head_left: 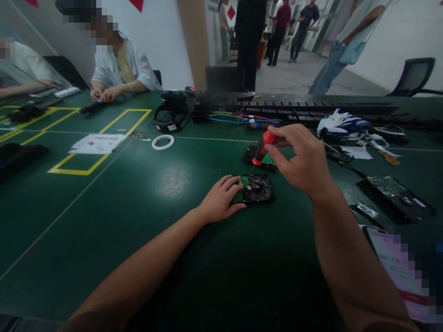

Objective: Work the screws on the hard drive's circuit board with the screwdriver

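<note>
A small black hard drive (256,189) with a green circuit board lies on the green table (138,221). My left hand (221,199) rests against its left edge, fingers curled on it, holding it still. My right hand (300,159) is closed round the red handle of a screwdriver (262,146). The screwdriver tilts down to the left, its tip on the drive's top near the board. A second dark drive part (252,154) lies just behind.
A roll of white tape (163,142), black goggles (170,117), coloured wires (242,120) and white gloves (337,122) lie further back. More drives (398,196) and a phone (398,267) sit at right. A seated person (119,69) works at the far left; other people stand beyond.
</note>
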`<state>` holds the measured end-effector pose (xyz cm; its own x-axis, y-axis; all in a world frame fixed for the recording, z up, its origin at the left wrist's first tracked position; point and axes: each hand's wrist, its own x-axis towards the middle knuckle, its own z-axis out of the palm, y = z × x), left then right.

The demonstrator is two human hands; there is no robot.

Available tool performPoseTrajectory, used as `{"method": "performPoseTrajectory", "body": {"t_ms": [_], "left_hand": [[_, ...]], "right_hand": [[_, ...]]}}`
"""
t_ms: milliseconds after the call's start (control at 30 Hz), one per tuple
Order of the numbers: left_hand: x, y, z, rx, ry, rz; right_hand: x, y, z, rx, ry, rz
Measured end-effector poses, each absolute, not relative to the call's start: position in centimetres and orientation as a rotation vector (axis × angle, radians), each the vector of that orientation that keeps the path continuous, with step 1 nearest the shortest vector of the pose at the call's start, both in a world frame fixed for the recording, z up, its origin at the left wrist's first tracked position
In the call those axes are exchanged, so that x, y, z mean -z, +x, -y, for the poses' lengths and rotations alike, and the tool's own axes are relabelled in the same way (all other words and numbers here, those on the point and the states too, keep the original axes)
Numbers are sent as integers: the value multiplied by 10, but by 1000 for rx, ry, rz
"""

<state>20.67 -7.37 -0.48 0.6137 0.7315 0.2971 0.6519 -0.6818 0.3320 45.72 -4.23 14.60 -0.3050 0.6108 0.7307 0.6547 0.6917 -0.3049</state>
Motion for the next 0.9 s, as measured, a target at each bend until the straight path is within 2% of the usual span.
{"method": "performPoseTrajectory", "body": {"t_ms": [900], "left_hand": [[5, 207, 74, -629, 2635, -1138]], "right_hand": [[-145, 456, 43, 49, -989, 1949]]}}
